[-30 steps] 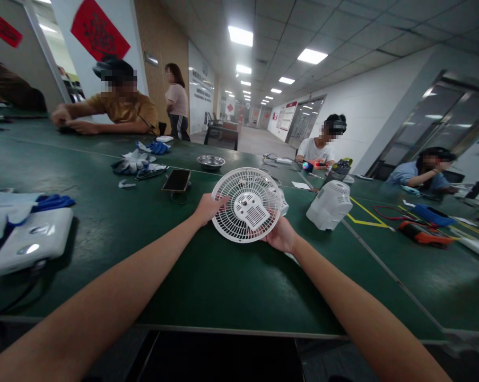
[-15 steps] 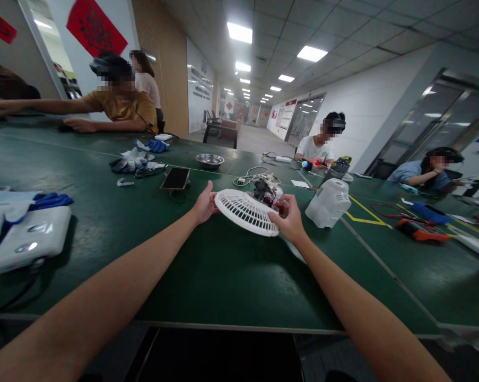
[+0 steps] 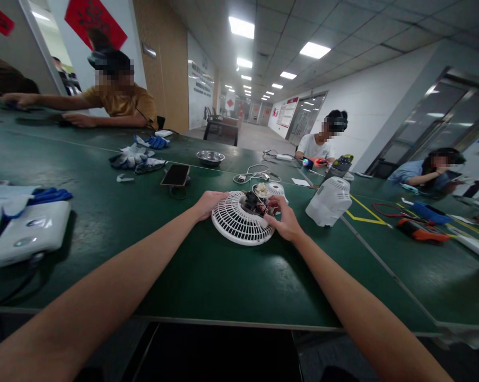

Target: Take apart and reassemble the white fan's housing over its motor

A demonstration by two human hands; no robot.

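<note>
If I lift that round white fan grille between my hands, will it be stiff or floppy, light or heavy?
The grille looks like plastic with an even round rim, so it's probably stiff. Its thin ribs might crack under hard pressure. The dark mechanism at its middle, if attached, could make it heavier than its open ribs suggest.

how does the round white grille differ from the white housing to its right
Shape: the grille is a shallow, round, slatted dish, while the housing is a taller, boxy shell with mostly solid walls.
Contact: the left hand holds the grille's edge; no hand touches the housing, which sits on the table.
Both are white and have slots.
</note>
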